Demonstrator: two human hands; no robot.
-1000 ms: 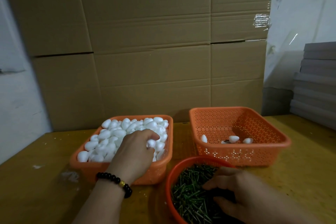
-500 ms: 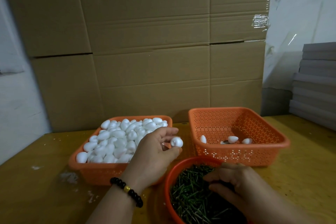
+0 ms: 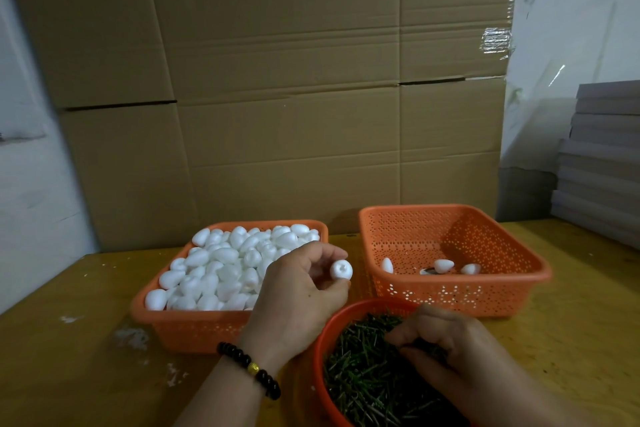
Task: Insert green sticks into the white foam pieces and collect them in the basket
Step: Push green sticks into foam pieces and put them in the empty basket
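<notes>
My left hand point(image 3: 298, 291) pinches one white foam piece point(image 3: 341, 269) between thumb and fingers, held just right of the orange basket point(image 3: 194, 329) that is heaped with several white foam pieces point(image 3: 225, 270). My right hand point(image 3: 450, 347) reaches into the round orange bowl point(image 3: 323, 333) of green sticks point(image 3: 360, 374), its fingers curled down among them; whether they pinch a stick is hidden. The second orange basket point(image 3: 450, 298), at the right, holds a few foam pieces point(image 3: 444, 266).
Large cardboard boxes point(image 3: 277, 97) stand along the back of the yellow table point(image 3: 69, 367). A stack of grey boards point(image 3: 602, 163) sits at the far right. White foam crumbs point(image 3: 133, 336) lie on the table in front of the left basket.
My left hand lifted out of the heaped basket with one foam piece and carried it right, toward the bowl. My right hand stayed among the green sticks, shifting slightly.
</notes>
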